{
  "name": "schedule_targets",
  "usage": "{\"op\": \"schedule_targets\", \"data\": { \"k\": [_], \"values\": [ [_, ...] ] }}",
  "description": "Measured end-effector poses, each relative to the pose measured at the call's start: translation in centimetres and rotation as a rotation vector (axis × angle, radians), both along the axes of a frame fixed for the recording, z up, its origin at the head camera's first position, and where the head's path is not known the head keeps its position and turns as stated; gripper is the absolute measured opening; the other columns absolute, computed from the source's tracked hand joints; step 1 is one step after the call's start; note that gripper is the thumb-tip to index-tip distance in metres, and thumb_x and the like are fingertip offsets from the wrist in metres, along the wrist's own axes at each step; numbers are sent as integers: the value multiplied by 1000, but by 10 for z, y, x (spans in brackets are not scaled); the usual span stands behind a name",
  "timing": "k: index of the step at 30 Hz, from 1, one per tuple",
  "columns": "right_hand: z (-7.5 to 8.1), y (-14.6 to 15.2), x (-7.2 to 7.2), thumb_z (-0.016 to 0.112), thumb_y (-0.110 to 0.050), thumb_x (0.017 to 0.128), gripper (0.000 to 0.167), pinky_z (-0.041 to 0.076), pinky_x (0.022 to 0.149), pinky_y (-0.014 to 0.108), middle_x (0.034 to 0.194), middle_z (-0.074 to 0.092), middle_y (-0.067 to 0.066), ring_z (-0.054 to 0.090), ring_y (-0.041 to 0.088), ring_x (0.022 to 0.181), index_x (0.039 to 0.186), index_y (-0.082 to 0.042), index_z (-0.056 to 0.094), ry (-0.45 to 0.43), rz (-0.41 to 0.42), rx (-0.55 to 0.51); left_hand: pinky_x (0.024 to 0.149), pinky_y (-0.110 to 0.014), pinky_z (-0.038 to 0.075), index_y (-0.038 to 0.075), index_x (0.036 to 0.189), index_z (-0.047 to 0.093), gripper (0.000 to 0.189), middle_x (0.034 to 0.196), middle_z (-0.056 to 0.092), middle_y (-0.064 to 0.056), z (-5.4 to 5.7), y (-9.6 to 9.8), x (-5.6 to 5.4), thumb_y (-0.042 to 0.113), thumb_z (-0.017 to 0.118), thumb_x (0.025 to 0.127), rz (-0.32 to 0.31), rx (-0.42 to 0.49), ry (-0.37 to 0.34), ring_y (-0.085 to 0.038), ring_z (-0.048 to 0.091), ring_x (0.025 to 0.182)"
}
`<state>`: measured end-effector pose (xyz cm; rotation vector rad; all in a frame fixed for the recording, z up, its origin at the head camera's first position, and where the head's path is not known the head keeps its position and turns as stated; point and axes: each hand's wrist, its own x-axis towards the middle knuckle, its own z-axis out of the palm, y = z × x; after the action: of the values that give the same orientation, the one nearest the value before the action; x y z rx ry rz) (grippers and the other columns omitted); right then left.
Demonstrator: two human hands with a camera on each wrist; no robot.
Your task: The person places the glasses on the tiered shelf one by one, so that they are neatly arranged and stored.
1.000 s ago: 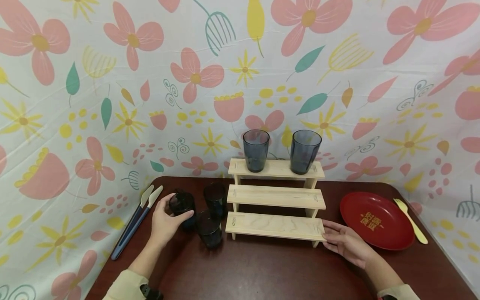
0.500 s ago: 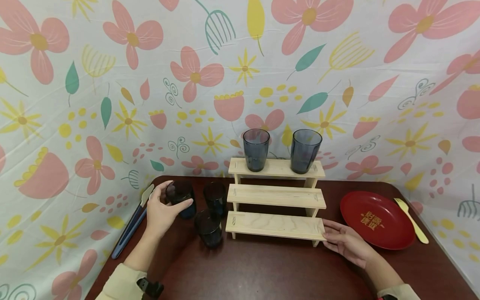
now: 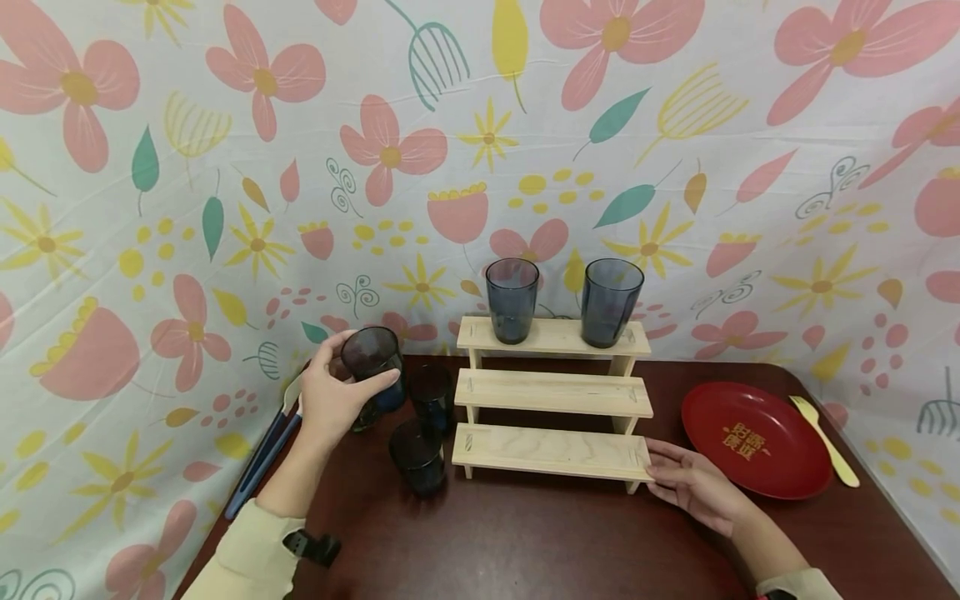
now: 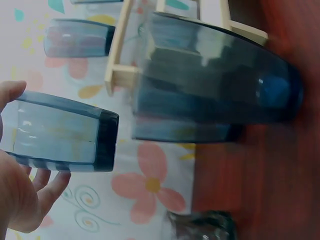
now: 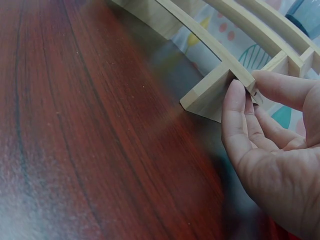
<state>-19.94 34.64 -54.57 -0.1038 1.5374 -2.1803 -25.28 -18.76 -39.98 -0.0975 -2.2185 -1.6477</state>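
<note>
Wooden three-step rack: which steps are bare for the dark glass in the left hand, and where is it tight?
The pale wooden three-step rack has its middle and bottom steps bare. Its top step holds two smoky blue tumblers, with a gap between them. Crowded: two dark tumblers stand by the rack's left end, under the left hand and its lifted glass.

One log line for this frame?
left hand: holds cup above table | right hand: steadies rack corner | top shelf: two cups

Two cups (image 3: pixel 558 301) on the rack (image 3: pixel 551 407), plate (image 3: pixel 753 439) right.
</note>
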Motion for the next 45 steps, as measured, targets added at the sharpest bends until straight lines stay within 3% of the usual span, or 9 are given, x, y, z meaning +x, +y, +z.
{"op": "schedule_targets", "data": {
  "k": [3, 11, 18, 22, 26, 34, 45],
  "values": [
    [0, 0, 0, 52, 1, 107, 50, 55, 95, 35, 131, 64, -1, 66, 17, 114, 154, -8, 37, 0, 0, 3, 87, -29, 53, 19, 142, 58, 78, 128, 57, -6, 9, 10, -2, 28, 97, 75, -17, -9, 5, -19, 62, 109],
    [1, 0, 1, 52, 1, 106, 49, 55, 95, 35, 130, 64, 0, 66, 17, 113, 153, -8, 39, 1, -1, 3, 81, -33, 57, 17, 139, 61, 76, 123, 62, -6, 26, 47, -13, 23, 98, 73, -125, -3, 114, -21, 65, 102],
    [2, 1, 2, 51, 1, 106, 40, 55, 95, 34, 129, 64, -2, 65, 16, 113, 141, -19, 51, 5, -5, -19, 84, -41, 58, 19, 137, 62, 74, 118, 63, -4, 38, 91, -18, 26, 98, 72, -214, -20, 130, -21, 66, 99],
    [2, 1, 2, 51, 1, 107, 42, 55, 95, 34, 130, 64, -2, 65, 16, 114, 144, -17, 48, 9, -3, -21, 82, -41, 59, 19, 135, 64, 73, 116, 65, -4, 41, 119, -20, 28, 98, 71, -284, -32, 140, -20, 65, 99],
    [1, 1, 2, 51, 1, 107, 42, 55, 95, 34, 130, 64, -2, 65, 16, 114, 145, -16, 47, 12, -5, -15, 83, -39, 58, 21, 137, 63, 77, 121, 64, 0, 42, 149, -22, 33, 99, 70, -322, -65, 104, -19, 63, 103],
    [-1, 1, 1, 51, 1, 107, 42, 55, 96, 35, 130, 64, -1, 65, 17, 114, 146, -16, 48, 6, 0, -28, 93, -39, 53, 29, 142, 60, 81, 134, 57, 13, 32, 204, -22, 42, 97, 71, -372, -108, 20, -11, 56, 119],
    [-1, 1, 0, 50, 0, 108, 46, 55, 95, 35, 130, 65, -2, 66, 17, 114, 152, -10, 40, -4, -1, -23, 85, -29, 54, 24, 142, 60, 82, 129, 57, 11, 7, 256, -24, 42, 97, 71, -391, -117, 24, -8, 58, 110]
  ]
}}
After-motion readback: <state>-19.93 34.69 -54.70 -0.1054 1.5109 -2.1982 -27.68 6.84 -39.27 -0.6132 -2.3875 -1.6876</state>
